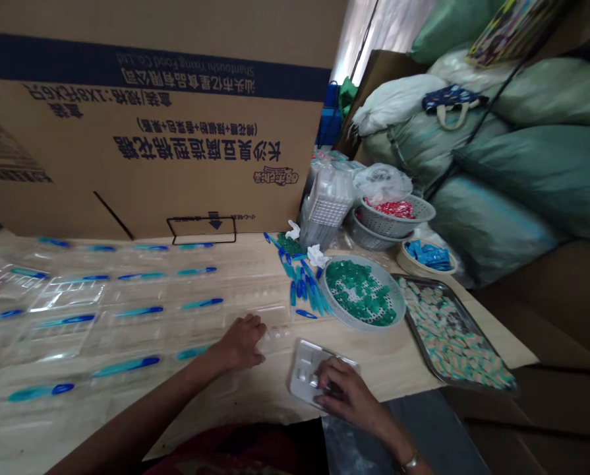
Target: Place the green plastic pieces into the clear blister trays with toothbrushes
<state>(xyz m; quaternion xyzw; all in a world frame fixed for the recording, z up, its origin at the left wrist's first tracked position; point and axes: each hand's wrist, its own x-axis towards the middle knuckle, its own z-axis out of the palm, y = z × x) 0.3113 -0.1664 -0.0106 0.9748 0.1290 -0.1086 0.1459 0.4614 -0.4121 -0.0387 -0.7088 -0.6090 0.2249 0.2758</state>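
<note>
My left hand point(242, 342) is over the table with its fingers curled, at the near edge of a clear plastic tray point(275, 324). Whatever its fingers pinch, if anything, is hidden. Closer to the front edge, my right hand point(343, 389) bends its fingers over another clear plastic tray point(304, 359) with moulded compartments, gripping it. To the left, rows of clear trays lie flat, with blue-and-teal pen-shaped pieces point(126, 366) on them. A loose pile of the same pieces point(302, 287) lies beyond my hands.
A large cardboard box point(186, 132) stands along the back. At right are a basket of green packets point(330, 310), a metal tray of small wrapped pieces point(423, 359), a bowl of blue packets point(450, 264) and stacked baskets point(426, 210). Stuffed sacks point(532, 158) are piled behind.
</note>
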